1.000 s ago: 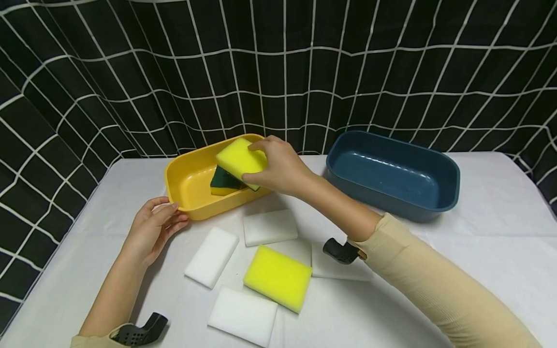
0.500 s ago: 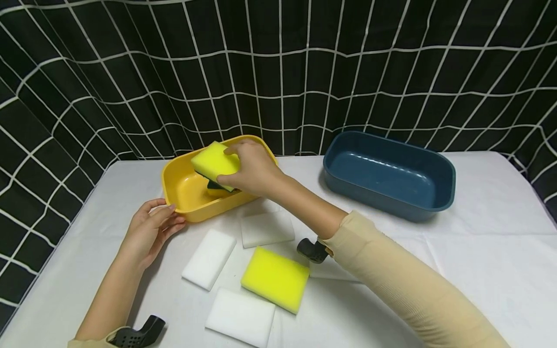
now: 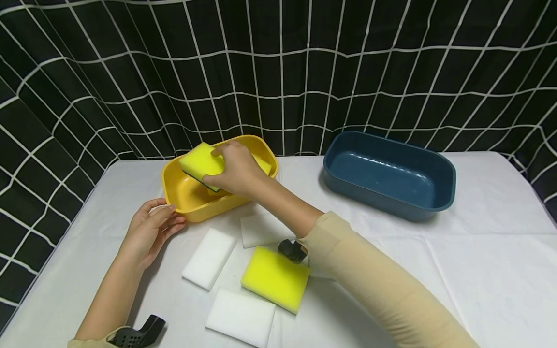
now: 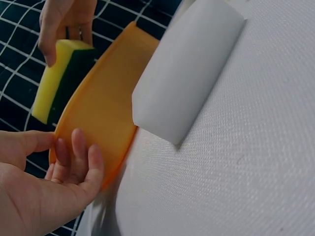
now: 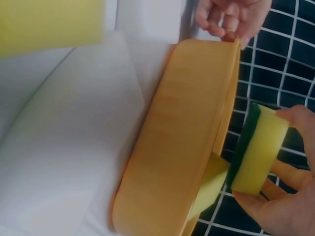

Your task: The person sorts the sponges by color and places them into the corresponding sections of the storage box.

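Note:
My right hand (image 3: pixel 237 169) pinches a scouring sponge (image 3: pixel 200 162), yellow on one side and dark green on the other, between thumb and fingers. The sponge is tilted, green side down, over the yellow bin (image 3: pixel 226 205). Another yellow sponge (image 3: pixel 263 165) shows in the bin's right part, partly hidden behind the hand; in the right wrist view that sponge (image 5: pixel 211 184) pokes above the rim. At the bin's near left corner, my left hand (image 3: pixel 148 232) grips the rim, thumb at the edge and fingers against the outer wall (image 4: pixel 98 93).
A dark blue bin (image 3: pixel 387 203) stands at the back right. Several white sponge blocks (image 3: pixel 209 258) lie on the white cloth, one partly under the right arm. Among them lies a yellow sponge (image 3: pixel 275 279). A black grid-patterned curtain (image 3: pixel 278 72) hangs behind.
My right hand has carried the sponge leftward across the yellow bin, uncovering a yellow sponge at its right end. My left hand stays at the bin's corner.

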### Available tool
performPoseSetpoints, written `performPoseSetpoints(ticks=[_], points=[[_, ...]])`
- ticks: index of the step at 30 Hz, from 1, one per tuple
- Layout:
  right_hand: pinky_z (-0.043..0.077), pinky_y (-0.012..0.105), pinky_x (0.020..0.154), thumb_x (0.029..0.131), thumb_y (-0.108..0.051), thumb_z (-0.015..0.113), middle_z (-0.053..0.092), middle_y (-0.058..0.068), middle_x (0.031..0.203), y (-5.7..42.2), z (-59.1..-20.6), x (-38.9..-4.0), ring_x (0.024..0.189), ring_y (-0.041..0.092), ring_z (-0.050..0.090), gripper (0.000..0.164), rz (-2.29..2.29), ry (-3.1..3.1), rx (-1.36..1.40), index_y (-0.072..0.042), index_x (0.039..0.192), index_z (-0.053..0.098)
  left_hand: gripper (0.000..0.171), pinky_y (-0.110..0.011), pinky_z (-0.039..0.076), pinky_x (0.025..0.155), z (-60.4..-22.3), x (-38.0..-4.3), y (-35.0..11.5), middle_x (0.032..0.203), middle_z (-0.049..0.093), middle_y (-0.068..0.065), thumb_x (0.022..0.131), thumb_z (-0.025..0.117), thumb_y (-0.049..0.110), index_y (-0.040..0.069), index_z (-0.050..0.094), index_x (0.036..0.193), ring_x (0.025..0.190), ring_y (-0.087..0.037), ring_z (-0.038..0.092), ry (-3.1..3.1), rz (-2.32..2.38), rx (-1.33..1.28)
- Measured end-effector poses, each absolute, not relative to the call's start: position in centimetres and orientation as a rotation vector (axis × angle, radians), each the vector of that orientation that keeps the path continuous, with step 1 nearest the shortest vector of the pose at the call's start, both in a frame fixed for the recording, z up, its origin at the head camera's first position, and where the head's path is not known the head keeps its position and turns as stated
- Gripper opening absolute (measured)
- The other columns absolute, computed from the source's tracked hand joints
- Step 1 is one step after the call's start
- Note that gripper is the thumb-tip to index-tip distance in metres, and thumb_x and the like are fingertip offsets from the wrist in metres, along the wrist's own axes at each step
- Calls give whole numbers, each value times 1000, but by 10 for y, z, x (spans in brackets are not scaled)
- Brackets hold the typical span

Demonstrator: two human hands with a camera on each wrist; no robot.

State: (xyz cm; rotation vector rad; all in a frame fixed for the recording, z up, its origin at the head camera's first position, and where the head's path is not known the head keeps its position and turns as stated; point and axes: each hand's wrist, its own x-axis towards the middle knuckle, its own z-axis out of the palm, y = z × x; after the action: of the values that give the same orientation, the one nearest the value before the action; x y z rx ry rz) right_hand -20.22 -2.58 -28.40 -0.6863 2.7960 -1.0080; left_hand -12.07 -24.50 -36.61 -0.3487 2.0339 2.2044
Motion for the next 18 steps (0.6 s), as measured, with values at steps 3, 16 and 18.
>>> performPoseSetpoints(ticks=[3, 16, 18], points=[[50, 33, 111, 93, -30, 80, 53, 17, 151, -28, -285, -203, 132, 28, 54, 65, -1009, 2803, -681, 1, 146, 59, 27, -22, 62, 86, -366, -121, -245, 95, 66, 4, 111, 54, 13, 12, 37, 132, 85, -6, 69, 2033, 2203, -351], [48, 32, 112, 93, -32, 81, 55, 16, 149, -38, -290, -205, 131, 27, 55, 65, -983, 2820, -748, 0, 145, 59, 26, -22, 62, 86, -365, -121, -244, 96, 65, 5, 111, 53, 13, 13, 37, 130, 85, -5, 69, 2043, 2204, -354], [48, 32, 113, 93, -35, 81, 55, 15, 150, -38, -291, -205, 132, 27, 55, 67, -948, 2822, -748, -1, 147, 59, 25, -21, 61, 86, -365, -121, -244, 96, 65, 5, 111, 53, 13, 14, 36, 130, 84, -5, 69, 2039, 2204, -356]])
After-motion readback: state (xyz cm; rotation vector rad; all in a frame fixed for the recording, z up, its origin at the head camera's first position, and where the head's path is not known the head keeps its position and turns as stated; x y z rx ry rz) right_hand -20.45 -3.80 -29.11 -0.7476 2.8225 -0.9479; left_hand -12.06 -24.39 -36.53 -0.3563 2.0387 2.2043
